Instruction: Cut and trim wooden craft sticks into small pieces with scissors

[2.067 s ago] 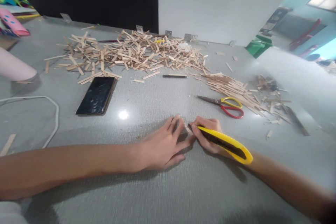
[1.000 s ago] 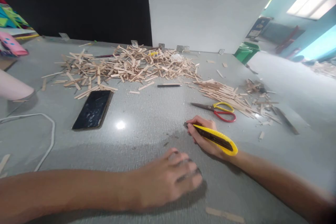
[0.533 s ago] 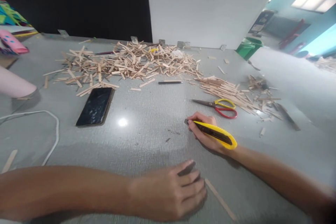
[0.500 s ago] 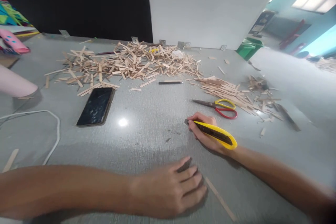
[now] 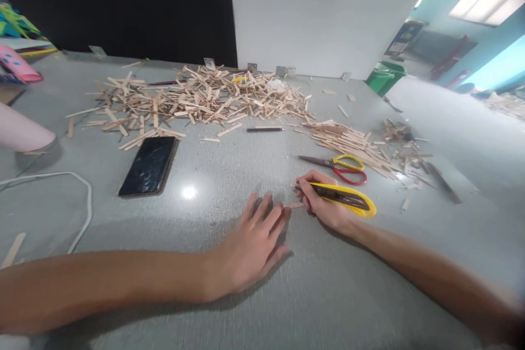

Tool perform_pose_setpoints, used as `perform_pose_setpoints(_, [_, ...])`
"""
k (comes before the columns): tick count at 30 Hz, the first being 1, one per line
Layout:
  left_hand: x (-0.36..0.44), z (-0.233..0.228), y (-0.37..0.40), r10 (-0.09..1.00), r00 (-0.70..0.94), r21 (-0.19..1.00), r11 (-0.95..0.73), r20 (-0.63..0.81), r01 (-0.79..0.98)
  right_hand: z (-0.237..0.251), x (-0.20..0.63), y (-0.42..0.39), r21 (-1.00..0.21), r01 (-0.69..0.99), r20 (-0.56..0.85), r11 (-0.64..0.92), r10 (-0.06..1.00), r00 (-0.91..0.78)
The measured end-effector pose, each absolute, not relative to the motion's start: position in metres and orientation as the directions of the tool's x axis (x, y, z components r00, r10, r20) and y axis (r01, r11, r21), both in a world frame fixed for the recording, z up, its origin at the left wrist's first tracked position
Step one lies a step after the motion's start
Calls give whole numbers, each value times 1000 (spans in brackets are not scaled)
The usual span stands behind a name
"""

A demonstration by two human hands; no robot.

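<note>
My right hand (image 5: 322,202) grips a yellow-and-black utility knife (image 5: 348,198), its tip pointing left just above the table. My left hand (image 5: 258,240) lies palm down with its fingers spread. Between the two hands is a short visible length of a thin wooden stick (image 5: 295,205); its left end meets the fingers of my left hand, and whether the rest runs beneath them is hidden. Scissors (image 5: 334,166) with one yellow and one red handle lie just beyond my right hand.
A loose heap of wooden sticks (image 5: 213,95) spreads along the back, with a neater pile (image 5: 348,142) at the right. A phone (image 5: 148,167) and white cable (image 5: 89,202) lie left. A dark pencil-like rod (image 5: 264,129) lies mid-table. Metal brackets line the upright panels.
My left hand has moved up and its fingers have spread. The stick that lay near the front edge is now between the hands. My right hand, still holding the knife, has shifted slightly.
</note>
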State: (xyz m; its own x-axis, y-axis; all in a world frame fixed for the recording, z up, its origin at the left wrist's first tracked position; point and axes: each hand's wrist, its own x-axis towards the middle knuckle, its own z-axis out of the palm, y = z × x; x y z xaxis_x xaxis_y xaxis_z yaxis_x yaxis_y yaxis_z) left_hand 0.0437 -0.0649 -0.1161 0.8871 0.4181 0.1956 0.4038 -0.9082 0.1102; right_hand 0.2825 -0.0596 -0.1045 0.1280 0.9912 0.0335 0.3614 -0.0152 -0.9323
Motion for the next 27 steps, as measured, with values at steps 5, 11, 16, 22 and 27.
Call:
perform_pose_setpoints(5, [43, -113, -60, 394, 880, -36, -908, 266, 418, -101, 281, -58, -942, 333, 3, -43, 991, 137])
perform_pose_setpoints(11, [42, -106, -37, 407, 881, 69, -913, 243, 402, -100, 282, -59, -937, 346, -4, -50, 991, 131])
perform_pose_setpoints(16, [42, -103, -23, 419, 871, 64, -907, 255, 417, -102, 284, -59, -922, 387, 23, -22, 994, 110])
perform_pose_setpoints(22, [36, -100, -61, 467, 843, -56, -866, 268, 498, -100, 284, -65, -889, 450, 116, 80, 992, 53])
perform_pose_setpoints(27, [35, -115, -74, 442, 869, 74, -896, 221, 437, -100, 283, -69, -836, 502, 247, 221, 969, -15])
